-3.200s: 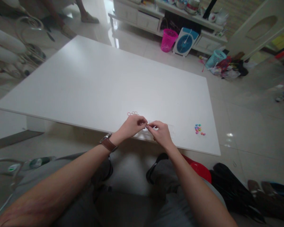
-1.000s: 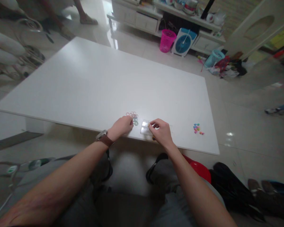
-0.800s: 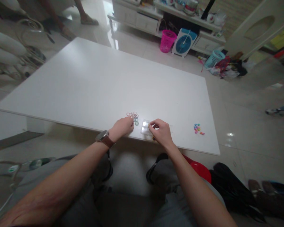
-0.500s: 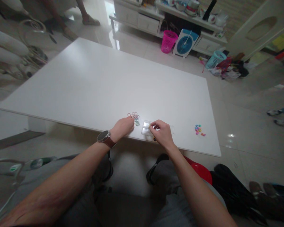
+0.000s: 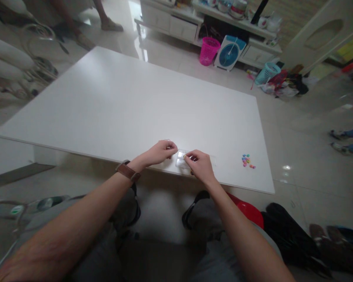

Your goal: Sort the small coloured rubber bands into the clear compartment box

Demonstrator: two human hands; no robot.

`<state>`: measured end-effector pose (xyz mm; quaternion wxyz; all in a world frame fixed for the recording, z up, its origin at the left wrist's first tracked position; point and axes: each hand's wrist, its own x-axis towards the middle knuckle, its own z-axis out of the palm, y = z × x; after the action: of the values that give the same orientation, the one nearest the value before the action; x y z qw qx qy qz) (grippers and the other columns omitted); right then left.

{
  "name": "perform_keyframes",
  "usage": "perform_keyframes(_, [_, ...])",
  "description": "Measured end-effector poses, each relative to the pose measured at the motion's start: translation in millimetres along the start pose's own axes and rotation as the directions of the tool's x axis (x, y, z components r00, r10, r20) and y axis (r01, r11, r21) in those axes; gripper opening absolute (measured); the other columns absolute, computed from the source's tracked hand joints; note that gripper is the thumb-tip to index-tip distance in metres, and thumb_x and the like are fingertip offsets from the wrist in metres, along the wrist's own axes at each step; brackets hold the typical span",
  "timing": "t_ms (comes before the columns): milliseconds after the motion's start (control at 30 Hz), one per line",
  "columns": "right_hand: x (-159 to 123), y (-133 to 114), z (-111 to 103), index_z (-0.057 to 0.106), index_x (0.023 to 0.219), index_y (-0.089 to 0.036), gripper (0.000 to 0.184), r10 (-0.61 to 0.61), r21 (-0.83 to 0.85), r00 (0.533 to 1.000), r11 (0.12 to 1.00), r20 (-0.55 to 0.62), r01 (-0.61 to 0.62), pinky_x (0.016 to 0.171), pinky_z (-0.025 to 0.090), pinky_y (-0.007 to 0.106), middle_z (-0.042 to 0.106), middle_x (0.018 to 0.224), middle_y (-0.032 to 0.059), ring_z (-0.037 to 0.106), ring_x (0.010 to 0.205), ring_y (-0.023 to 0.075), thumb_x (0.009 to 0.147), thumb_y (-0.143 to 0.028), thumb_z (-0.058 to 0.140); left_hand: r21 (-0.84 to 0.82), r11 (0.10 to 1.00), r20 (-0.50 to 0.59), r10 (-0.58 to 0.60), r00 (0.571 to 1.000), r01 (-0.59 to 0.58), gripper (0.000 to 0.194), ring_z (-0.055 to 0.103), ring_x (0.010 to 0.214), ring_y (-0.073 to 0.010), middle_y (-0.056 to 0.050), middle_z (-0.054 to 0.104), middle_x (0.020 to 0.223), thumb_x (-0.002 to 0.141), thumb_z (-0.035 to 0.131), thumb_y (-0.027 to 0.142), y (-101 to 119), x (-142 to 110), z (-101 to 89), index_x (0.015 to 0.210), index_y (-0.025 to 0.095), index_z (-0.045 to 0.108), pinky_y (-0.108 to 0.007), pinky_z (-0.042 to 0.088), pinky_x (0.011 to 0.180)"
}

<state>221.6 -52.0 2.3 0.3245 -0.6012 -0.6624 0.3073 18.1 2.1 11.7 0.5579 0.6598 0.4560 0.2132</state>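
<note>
Honestly, looks unfinished: my right hand [image 5: 200, 162] pinches a small yellowish bit [image 5: 185, 157] over the clear box [image 5: 180, 161] near the table [image 5: 129, 98] edge, my left hand [image 5: 161, 152] bunches just left, can't tell on what; rings [image 5: 165, 140] beyond it and colourful pieces [image 5: 247, 159] far right lie loose

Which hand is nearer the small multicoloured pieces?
The right hand, at the clear plastic box; the left hand, wearing a brown-strapped watch, is farther from those multicoloured pieces.

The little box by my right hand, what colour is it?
The little box is clear and colourless; the head view shows it best.
</note>
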Motion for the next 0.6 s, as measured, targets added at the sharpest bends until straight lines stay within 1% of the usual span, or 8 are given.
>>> perform_keyframes(133, [1.8,1.4,3.0,0.077,0.080,-0.019,0.015,0.083,0.086,0.996,0.993,-0.013,-0.082,0.064,0.047,0.028,0.074,0.077,0.0025,0.061,0.064,0.0155,0.082,-0.030,0.067,-0.046,0.998,0.060,0.040,0.997,-0.037,0.024,0.054,0.063,-0.0125,0.000,0.059,0.066,0.086,0.058,0.038,1.6,-0.2,12.7,0.082,0.015,0.065,-0.025,0.041,0.060])
perform_keyframes(267, [2.9,-0.7,3.7,0.077,0.079,-0.019,0.017,0.117,0.136,0.992,0.985,-0.043,-0.110,0.064,0.047,0.028,0.075,0.078,0.0037,0.062,0.064,0.0161,0.081,-0.033,0.069,-0.085,0.995,0.103,0.070,0.992,-0.062,0.029,0.053,0.063,-0.0122,0.000,0.058,0.066,0.089,0.057,0.043,1.6,-1.0,17.1,0.083,0.015,0.065,-0.024,0.040,0.060])
perform_keyframes(433, [1.8,-5.2,3.5,0.076,0.078,-0.017,0.018,0.149,0.230,0.989,0.963,-0.007,-0.143,0.058,0.045,0.026,0.073,0.073,0.0036,0.060,0.061,0.0152,0.078,-0.035,0.071,-0.122,0.992,0.140,0.053,0.989,-0.036,0.030,0.055,0.064,-0.0125,0.000,0.061,0.068,0.089,0.058,0.045,6.1,-5.2,17.4,0.084,0.016,0.063,-0.025,0.041,0.062])
perform_keyframes(600, [0.2,-13.1,1.3,0.072,0.073,-0.017,0.016,0.144,0.220,0.989,0.966,-0.034,-0.133,0.058,0.045,0.026,0.070,0.070,0.0023,0.059,0.061,0.0147,0.078,-0.033,0.070,-0.170,0.985,0.125,0.011,0.992,0.010,0.025,0.057,0.066,-0.0128,0.000,0.061,0.068,0.086,0.061,0.041,13.5,-9.4,17.9,0.084,0.016,0.063,-0.025,0.042,0.063])
